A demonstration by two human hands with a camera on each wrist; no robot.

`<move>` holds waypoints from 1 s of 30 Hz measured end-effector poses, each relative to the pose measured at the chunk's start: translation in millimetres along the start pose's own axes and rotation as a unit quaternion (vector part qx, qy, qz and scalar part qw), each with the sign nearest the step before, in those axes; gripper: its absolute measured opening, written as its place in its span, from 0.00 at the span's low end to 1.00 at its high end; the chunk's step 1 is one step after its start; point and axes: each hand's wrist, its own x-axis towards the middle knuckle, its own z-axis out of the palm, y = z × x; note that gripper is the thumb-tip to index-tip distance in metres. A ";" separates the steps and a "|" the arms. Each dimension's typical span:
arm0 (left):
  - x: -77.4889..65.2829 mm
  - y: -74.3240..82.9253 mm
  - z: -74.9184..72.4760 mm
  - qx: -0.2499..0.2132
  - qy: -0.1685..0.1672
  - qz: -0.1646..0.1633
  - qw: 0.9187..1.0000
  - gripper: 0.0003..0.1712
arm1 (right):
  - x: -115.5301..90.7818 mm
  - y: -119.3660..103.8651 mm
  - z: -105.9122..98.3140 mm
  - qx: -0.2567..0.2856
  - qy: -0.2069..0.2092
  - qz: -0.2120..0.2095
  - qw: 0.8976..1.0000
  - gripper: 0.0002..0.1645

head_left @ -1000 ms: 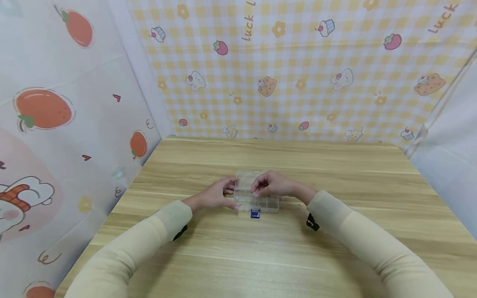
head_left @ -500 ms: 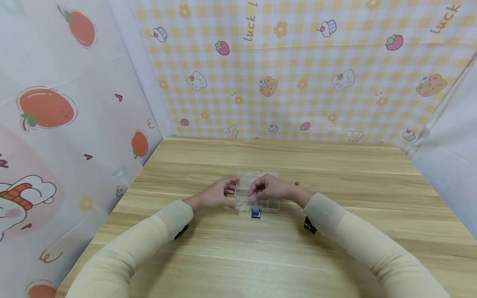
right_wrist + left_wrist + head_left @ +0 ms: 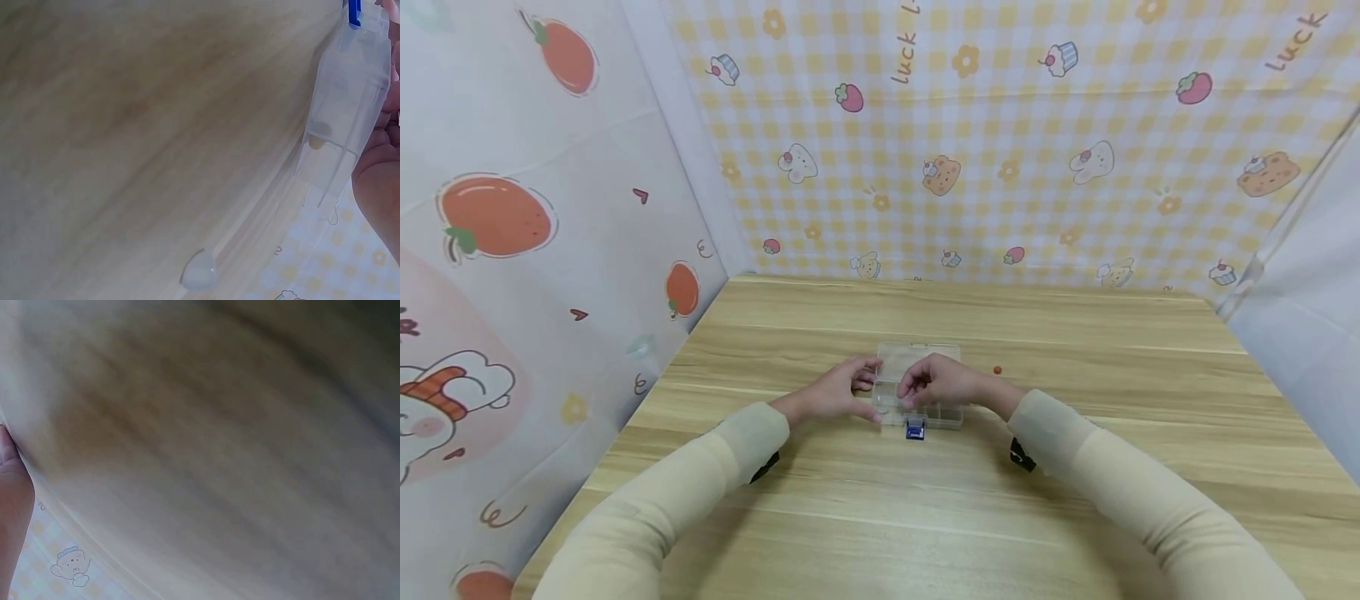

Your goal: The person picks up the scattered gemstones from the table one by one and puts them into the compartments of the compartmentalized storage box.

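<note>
A clear plastic compartment box (image 3: 887,367) lies on the table, its lid laid back on the far side. A blue latch (image 3: 915,430) is at its front edge. My left hand (image 3: 838,390) holds the box's left side, thumb at the front corner and fingers bent farther back. Over the compartments is my right hand (image 3: 942,382), fingers curled and thumb and index fingertips close together; I cannot tell what is between them. In the right wrist view, a small brownish round piece (image 3: 317,139) shows through the box (image 3: 350,81).
A small red-brown bead (image 3: 997,369) lies on the wooden table (image 3: 895,517), beyond my right wrist. A clear rounded piece (image 3: 200,270) rests on the tabletop in the right wrist view. Patterned cloth (image 3: 970,125) hangs behind the table, and more cloth lines both sides.
My right hand has moved slightly left and nearer over the box, and its forearm no longer covers the red-brown bead. The left hand keeps its hold on the box.
</note>
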 end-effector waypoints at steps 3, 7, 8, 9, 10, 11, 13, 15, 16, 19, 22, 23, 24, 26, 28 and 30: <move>0.5 -1.7 -0.1 -0.001 0.000 0.001 1.000 0.57 | 0.1 -0.6 0.5 -0.006 0.001 0.001 1.000 0.06; 0.5 -3.1 0.0 -0.002 0.002 0.004 1.000 0.57 | 0.3 -1.0 1.1 -0.015 0.004 0.005 1.000 0.06; 0.3 -2.9 0.0 -0.001 0.002 0.003 1.000 0.57 | 0.4 -1.2 1.2 -0.016 0.004 0.007 1.000 0.06; 0.1 -2.5 0.2 -0.001 0.003 0.003 1.000 0.57 | 0.6 -1.3 1.3 -0.018 0.005 0.008 1.000 0.06; -0.1 -2.1 0.4 -0.001 0.003 0.002 1.000 0.57 | 0.7 -1.4 1.5 -0.020 0.006 0.009 1.000 0.06; -0.3 -1.8 0.5 -0.001 0.004 0.002 1.000 0.57 | 0.6 -1.6 1.5 -0.020 0.006 0.009 1.000 0.06; -0.6 -1.3 0.5 -0.003 0.003 0.002 1.000 0.57 | 0.7 -1.9 1.7 -0.022 0.006 0.011 1.000 0.06; -0.9 -0.7 0.5 -0.005 0.002 0.002 1.000 0.57 | 0.8 -1.9 1.8 -0.023 0.007 0.011 1.000 0.06; -1.0 -0.7 0.4 -0.005 0.001 0.003 1.000 0.57 | 0.8 -1.8 1.9 -0.024 0.007 0.010 1.000 0.06; -1.4 -0.1 0.2 -0.003 0.000 0.002 1.000 0.57 | 1.0 -1.4 2.3 -0.024 0.007 0.009 1.000 0.06; -1.9 0.8 0.3 0.002 0.001 0.000 1.000 0.57 | 1.1 -1.0 2.5 -0.023 0.006 0.009 1.000 0.07; -2.2 1.4 0.4 0.003 0.001 -0.001 1.000 0.57 | 1.0 -1.0 2.5 -0.022 0.006 0.009 1.000 0.06; -2.5 1.9 0.4 0.004 0.001 -0.001 1.000 0.57 | 0.9 -1.1 2.5 -0.022 0.006 0.010 1.000 0.06; -2.9 2.7 0.5 0.005 0.001 -0.001 1.000 0.57 | 0.9 -1.0 2.3 -0.023 0.006 0.011 1.000 0.06; -3.1 3.1 0.6 0.006 0.001 0.000 1.000 0.57 | 0.8 -1.3 2.2 -0.023 0.006 0.010 1.000 0.06; -3.0 2.7 0.5 0.008 0.000 0.000 1.000 0.57 | 0.9 -1.4 2.0 -0.025 0.006 0.009 1.000 0.06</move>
